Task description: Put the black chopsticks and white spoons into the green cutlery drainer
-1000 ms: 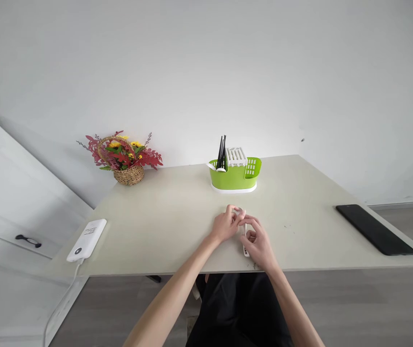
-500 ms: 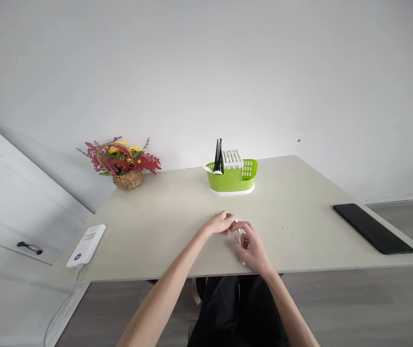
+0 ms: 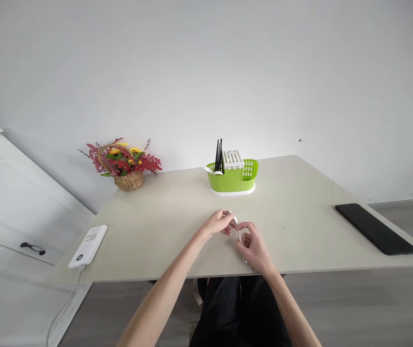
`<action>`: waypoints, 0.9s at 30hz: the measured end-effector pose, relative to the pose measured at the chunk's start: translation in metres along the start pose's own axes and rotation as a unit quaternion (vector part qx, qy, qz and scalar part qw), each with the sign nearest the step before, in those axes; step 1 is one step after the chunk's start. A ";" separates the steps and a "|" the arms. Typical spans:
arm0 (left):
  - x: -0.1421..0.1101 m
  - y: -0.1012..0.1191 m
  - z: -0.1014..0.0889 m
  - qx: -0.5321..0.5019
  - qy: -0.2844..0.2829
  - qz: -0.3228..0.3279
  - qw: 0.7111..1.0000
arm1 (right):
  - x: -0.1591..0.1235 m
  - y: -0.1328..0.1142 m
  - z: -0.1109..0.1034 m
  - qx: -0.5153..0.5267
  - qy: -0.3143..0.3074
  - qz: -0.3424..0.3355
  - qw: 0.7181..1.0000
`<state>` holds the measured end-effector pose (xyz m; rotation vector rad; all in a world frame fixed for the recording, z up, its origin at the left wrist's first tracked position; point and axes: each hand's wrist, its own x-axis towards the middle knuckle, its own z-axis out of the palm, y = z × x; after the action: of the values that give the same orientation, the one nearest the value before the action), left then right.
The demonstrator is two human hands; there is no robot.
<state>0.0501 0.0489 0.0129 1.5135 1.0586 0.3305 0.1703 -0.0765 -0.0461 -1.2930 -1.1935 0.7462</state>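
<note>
Left hand (image 3: 219, 223) pinched the bowl end of the white spoon (image 3: 240, 235), right hand (image 3: 254, 246) gripped its handle, both near the table's (image 3: 163, 231) front edge! Beyond stood the green cutlery holder (image 3: 228, 184), black chopsticks (image 3: 218, 158) upright inside.

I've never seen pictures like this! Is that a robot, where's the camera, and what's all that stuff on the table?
No robot here, just a person using two bare hands. The camera is worn on their head, so you look forward and down, as if through their eyes.

The left hand and right hand both hold a slim white thing. It looks like a spoon, but the fingers hide part of it.

On the pale table, a basket of flowers stands at the back left. Near the back middle is a green holder with black sticks in it. A white box with a cable lies at the left, and a flat black thing, probably a phone, at the right.
</note>
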 end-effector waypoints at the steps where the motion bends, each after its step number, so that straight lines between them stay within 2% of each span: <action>1: 0.000 0.000 -0.001 -0.015 0.008 0.007 1.000 | 0.000 0.001 0.000 -0.002 0.006 0.000 1.000; 3: 0.000 0.000 -0.006 -0.062 0.025 0.031 0.997 | 0.001 0.004 0.000 -0.011 0.016 0.001 1.000; 7: 0.002 0.002 -0.021 -0.143 0.036 0.120 0.982 | 0.003 0.006 0.001 -0.017 0.024 0.018 0.999; 12: -0.001 0.010 -0.045 -0.136 0.042 0.207 0.968 | 0.004 0.004 0.001 0.036 0.033 0.016 0.999; 16: -0.007 0.025 -0.068 -0.150 0.094 0.266 0.948 | 0.004 0.006 0.001 0.034 0.034 0.025 0.999; 19: -0.009 0.042 -0.088 -0.167 0.165 0.331 0.914 | 0.004 0.008 0.001 0.027 0.035 0.013 0.999; 22: -0.006 0.060 -0.111 -0.198 0.251 0.398 0.860 | 0.004 0.007 0.000 0.023 0.031 0.009 0.999; 25: 0.006 0.073 -0.130 -0.219 0.312 0.428 0.819 | 0.004 0.004 0.000 0.016 0.020 0.012 1.000; 27: 0.017 0.079 -0.139 -0.222 0.339 0.428 0.808 | 0.004 0.002 -0.001 0.011 0.007 0.019 1.000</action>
<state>-0.0071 0.1599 0.1137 1.3648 0.6507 1.7380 0.1722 -0.0727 -0.0466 -1.3042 -1.1497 0.7732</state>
